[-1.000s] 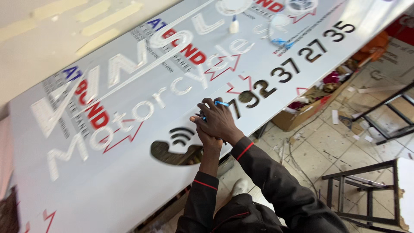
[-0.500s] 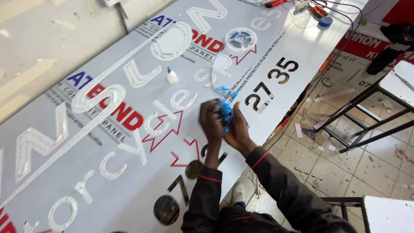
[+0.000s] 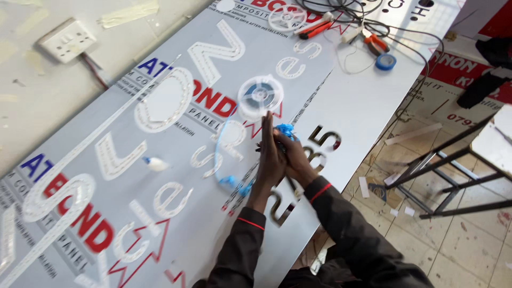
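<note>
My left hand [image 3: 270, 154] and my right hand [image 3: 292, 158] are pressed palm to palm over a long grey sign panel [image 3: 80, 160] with cut-out letters. A crumpled blue strip [image 3: 286, 131] sticks out between my fingers at the top. A thin blue strand [image 3: 220, 154] loops down to the left to a small blue clump [image 3: 238, 186] lying on the panel. A clear round reel [image 3: 260, 96] lies on the panel just above my fingertips. Both my sleeves are dark with a red band at the cuff.
A small white glue bottle [image 3: 155, 164] lies on the panel to the left. Cables, red-handled pliers [image 3: 316, 29] and a blue tape roll [image 3: 385, 62] sit at the far end. A wall socket [image 3: 67, 40] is top left. A dark metal frame [image 3: 442, 165] stands on the tiled floor at right.
The view has moved further along the panel toward the cables. My hands, cupped around the blue strip before, are now flat together, and a blue strand trails out to the left.
</note>
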